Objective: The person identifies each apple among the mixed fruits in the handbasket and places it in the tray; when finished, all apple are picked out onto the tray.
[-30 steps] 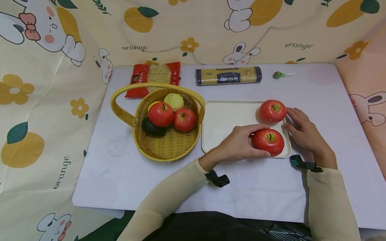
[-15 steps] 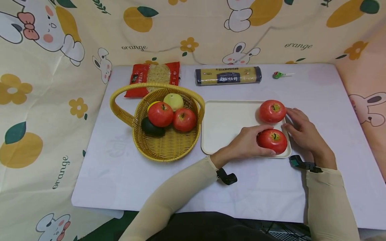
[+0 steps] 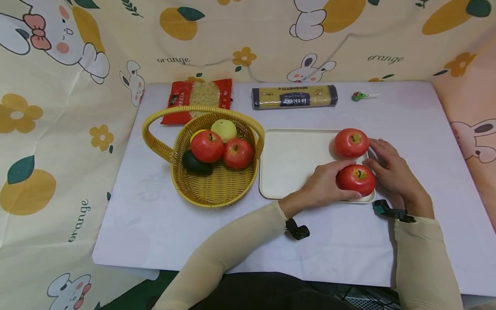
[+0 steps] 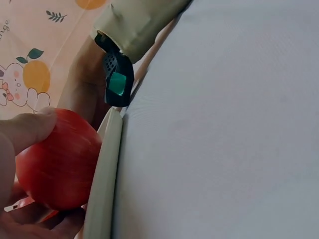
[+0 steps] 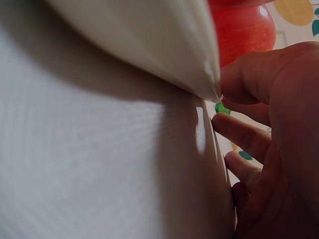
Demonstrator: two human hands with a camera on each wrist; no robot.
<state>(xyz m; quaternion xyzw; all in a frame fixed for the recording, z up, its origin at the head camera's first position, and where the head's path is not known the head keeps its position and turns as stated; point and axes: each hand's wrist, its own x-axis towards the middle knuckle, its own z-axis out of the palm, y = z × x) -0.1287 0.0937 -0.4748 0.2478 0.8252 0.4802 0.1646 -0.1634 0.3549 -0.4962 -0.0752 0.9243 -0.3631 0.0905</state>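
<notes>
In the head view a cream rectangular tray [image 3: 286,163] lies on the table, with two red apples at its right end. My left hand [image 3: 321,185] grips the nearer apple [image 3: 355,180], thumb on the near side and fingers round the far side; the left wrist view shows this apple [image 4: 60,159] close to the tray's rim [image 4: 107,169]. The farther apple [image 3: 351,143] sits at the tray's far right corner. My right hand [image 3: 395,172] rests at the tray's right edge, its fingers loosely bent. In the right wrist view its thumb [image 5: 249,82] touches the tray rim.
Left of the tray stands a yellow wicker basket [image 3: 213,198] with a tall handle, holding two red apples, a pale green fruit, a dark green fruit and something yellow. Behind are a red bag of pasta [image 3: 205,94], a spaghetti pack [image 3: 294,97] and a lollipop [image 3: 360,96].
My left hand has carried the nearer apple a little to the right, toward my right hand and the tray's right edge. My right hand has stayed in place.
</notes>
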